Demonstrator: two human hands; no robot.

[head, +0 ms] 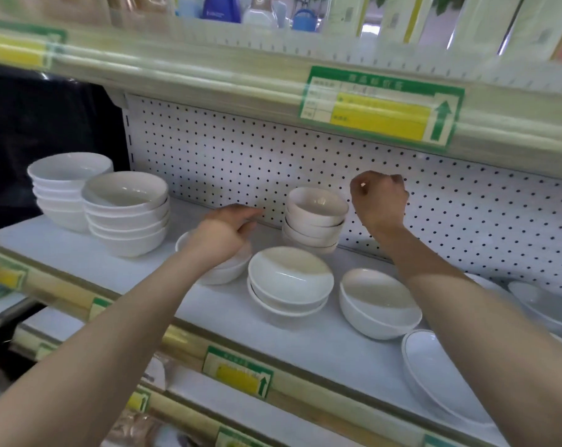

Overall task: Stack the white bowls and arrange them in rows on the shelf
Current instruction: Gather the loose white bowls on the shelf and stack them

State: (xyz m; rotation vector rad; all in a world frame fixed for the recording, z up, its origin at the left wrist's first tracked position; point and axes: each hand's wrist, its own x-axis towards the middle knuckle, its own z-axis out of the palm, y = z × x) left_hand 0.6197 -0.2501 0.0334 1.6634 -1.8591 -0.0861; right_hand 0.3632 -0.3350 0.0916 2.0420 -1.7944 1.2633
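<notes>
White bowls stand on the white shelf (80, 250). Two tall stacks sit at the left, one at the back (63, 188) and one in front (128, 214). A tilted stack (315, 221) leans by the pegboard. My left hand (225, 233) rests over a low stack (223, 272), fingers spread; a grip cannot be made out. My right hand (379, 201) hovers just right of the tilted stack, fingers curled with nothing in them. A short stack (289, 282) and a single bowl (379, 304) sit in front.
Shallow white dishes (434, 375) lie at the shelf's right end, more (544, 304) behind my right forearm. The pegboard back wall (241, 162) and the upper shelf with a green-yellow price label (379, 108) bound the space. Lower shelves hold packaged goods.
</notes>
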